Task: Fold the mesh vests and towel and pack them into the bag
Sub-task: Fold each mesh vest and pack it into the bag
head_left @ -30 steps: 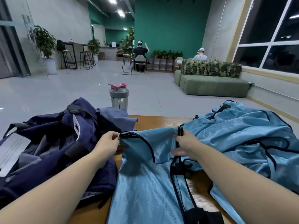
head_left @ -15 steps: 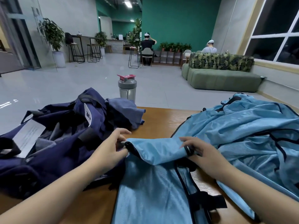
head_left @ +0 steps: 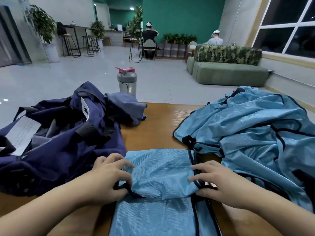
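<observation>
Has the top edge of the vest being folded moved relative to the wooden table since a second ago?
Yes. The vest top has been folded toward the person, baring more table.

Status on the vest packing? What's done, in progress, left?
Done: little that shows. The bag lies open on the left; whether any vest is inside cannot be told. In hand: one vest lies on the table, its top folded down, the left hand and right hand gripping its sides. Left: finishing this fold, the vest pile on the right, the towel by the bag, then packing.
</observation>
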### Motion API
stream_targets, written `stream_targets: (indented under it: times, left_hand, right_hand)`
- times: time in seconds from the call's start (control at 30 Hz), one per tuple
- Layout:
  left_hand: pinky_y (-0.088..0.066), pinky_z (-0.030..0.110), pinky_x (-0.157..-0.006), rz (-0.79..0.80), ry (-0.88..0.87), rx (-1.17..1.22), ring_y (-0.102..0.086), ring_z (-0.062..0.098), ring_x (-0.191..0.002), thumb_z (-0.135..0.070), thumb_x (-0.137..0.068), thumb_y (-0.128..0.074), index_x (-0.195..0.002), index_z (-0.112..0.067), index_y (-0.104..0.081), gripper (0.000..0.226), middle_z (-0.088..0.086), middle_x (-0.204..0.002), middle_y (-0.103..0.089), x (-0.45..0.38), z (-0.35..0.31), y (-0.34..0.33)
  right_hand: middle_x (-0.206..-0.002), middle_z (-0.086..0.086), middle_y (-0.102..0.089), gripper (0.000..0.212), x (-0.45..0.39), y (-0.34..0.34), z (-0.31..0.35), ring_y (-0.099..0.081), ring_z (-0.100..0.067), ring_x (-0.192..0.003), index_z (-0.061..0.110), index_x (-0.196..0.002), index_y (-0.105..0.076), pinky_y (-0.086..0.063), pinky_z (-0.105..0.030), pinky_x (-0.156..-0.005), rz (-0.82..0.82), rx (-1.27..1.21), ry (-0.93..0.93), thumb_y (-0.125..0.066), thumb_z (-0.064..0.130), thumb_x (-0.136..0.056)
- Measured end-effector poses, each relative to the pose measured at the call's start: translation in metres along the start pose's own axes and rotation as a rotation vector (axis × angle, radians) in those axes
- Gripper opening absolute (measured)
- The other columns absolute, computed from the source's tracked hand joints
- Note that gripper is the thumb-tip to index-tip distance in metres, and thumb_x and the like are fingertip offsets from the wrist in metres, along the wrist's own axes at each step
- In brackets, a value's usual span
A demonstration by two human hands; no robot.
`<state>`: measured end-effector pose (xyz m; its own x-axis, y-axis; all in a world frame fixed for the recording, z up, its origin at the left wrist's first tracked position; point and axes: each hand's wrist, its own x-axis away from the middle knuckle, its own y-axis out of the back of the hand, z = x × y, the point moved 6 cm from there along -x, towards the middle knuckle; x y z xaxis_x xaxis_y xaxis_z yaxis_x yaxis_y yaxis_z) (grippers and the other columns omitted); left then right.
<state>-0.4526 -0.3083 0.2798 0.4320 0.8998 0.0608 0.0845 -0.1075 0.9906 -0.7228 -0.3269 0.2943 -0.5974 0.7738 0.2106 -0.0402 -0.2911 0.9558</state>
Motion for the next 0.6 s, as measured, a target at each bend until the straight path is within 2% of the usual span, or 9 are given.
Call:
stream_targets:
  times: [0.07,0.13,0.2,0.27,0.3,0.37,0.43,0.5,0.6]
  left_hand:
    - [-0.01,0.033,-0.104,0.182,0.077,-0.008,-0.007,0.0,-0.134,-0.066,-0.077,-0.039,-0.083,-0.044,-0.055,0.029,-0.034,-0.129,-0.028,-0.004,-0.003,-0.001]
    - [-0.007,0.039,-0.109,0.361,0.178,0.039,-0.009,0.001,-0.133,-0.079,-0.076,-0.042,-0.081,-0.039,-0.057,0.043,-0.026,-0.136,-0.036,-0.008,-0.006,-0.001]
    - [-0.016,0.042,-0.107,0.332,0.22,-0.029,-0.022,0.008,-0.126,-0.08,-0.078,-0.035,-0.087,-0.03,-0.065,0.059,-0.015,-0.126,-0.05,-0.026,-0.012,0.011]
    - [-0.027,0.04,-0.099,0.157,0.207,-0.15,-0.033,0.017,-0.123,-0.064,-0.091,-0.036,-0.101,-0.028,-0.065,0.048,-0.005,-0.121,-0.053,-0.058,-0.02,0.028]
    - [-0.029,0.038,-0.097,0.064,0.194,-0.148,-0.036,0.02,-0.124,-0.056,-0.095,-0.037,-0.109,-0.028,-0.061,0.039,-0.003,-0.123,-0.051,-0.075,-0.023,0.033]
    - [-0.031,0.038,-0.095,-0.017,0.2,-0.043,-0.042,0.022,-0.124,-0.044,-0.098,-0.041,-0.123,-0.026,-0.05,0.032,-0.001,-0.13,-0.05,-0.103,-0.022,0.033]
    - [-0.036,0.036,-0.096,0.029,0.236,0.108,-0.048,0.023,-0.12,-0.039,-0.097,-0.048,-0.126,-0.021,-0.047,0.035,0.0,-0.131,-0.053,-0.122,-0.013,0.021]
    - [-0.041,0.031,-0.092,0.134,0.239,0.214,-0.052,0.023,-0.113,-0.037,-0.093,-0.057,-0.124,-0.015,-0.049,0.039,0.003,-0.127,-0.057,-0.131,-0.01,0.007]
    - [-0.042,0.03,-0.088,0.227,0.215,0.202,-0.053,0.022,-0.11,-0.032,-0.086,-0.066,-0.122,-0.014,-0.051,0.043,0.004,-0.124,-0.056,-0.135,-0.013,0.002]
  right_hand:
    - [-0.148,0.03,-0.021,0.081,0.003,0.003,0.005,-0.013,-0.001,-0.135,0.05,-0.136,-0.04,-0.017,-0.034,-0.113,0.094,0.065,-0.026,-0.018,0.086,-0.066]
    - [-0.144,0.026,-0.036,0.089,0.001,0.016,0.011,-0.028,-0.003,-0.128,0.044,-0.136,-0.044,-0.023,-0.033,-0.105,0.082,0.066,-0.053,-0.014,0.089,-0.065]
    - [-0.119,0.018,-0.061,0.06,-0.013,0.042,0.021,-0.05,-0.003,-0.106,0.034,-0.124,-0.059,-0.034,-0.029,-0.094,-0.089,-0.039,-0.07,-0.031,0.071,-0.086]
    - [-0.095,0.017,-0.064,0.03,-0.036,0.062,0.024,-0.055,0.001,-0.086,0.029,-0.114,-0.064,-0.042,-0.025,-0.084,-0.282,-0.18,-0.085,-0.044,0.044,-0.096]
    - [-0.097,0.016,-0.064,0.027,-0.05,0.065,0.025,-0.056,0.0,-0.088,0.026,-0.116,-0.063,-0.043,-0.024,-0.083,-0.312,-0.211,-0.093,-0.045,0.035,-0.098]
    - [-0.119,0.008,-0.063,0.03,-0.081,0.06,0.026,-0.057,-0.01,-0.108,0.022,-0.126,-0.058,-0.042,-0.024,-0.09,-0.247,-0.191,-0.118,-0.043,0.025,-0.1]
    - [-0.13,0.002,-0.058,0.034,-0.107,0.046,0.022,-0.054,-0.016,-0.117,0.019,-0.132,-0.052,-0.04,-0.025,-0.094,-0.107,-0.155,-0.148,-0.044,0.021,-0.099]
    - [-0.128,0.0,-0.058,0.035,-0.121,0.034,0.011,-0.055,-0.018,-0.113,0.018,-0.131,-0.053,-0.044,-0.027,-0.092,0.039,-0.142,-0.198,-0.051,0.021,-0.096]
    - [-0.118,0.002,-0.058,0.036,-0.124,0.031,-0.003,-0.054,-0.016,-0.107,0.023,-0.123,-0.06,-0.045,-0.029,-0.093,0.131,-0.14,-0.259,-0.064,0.031,-0.088]
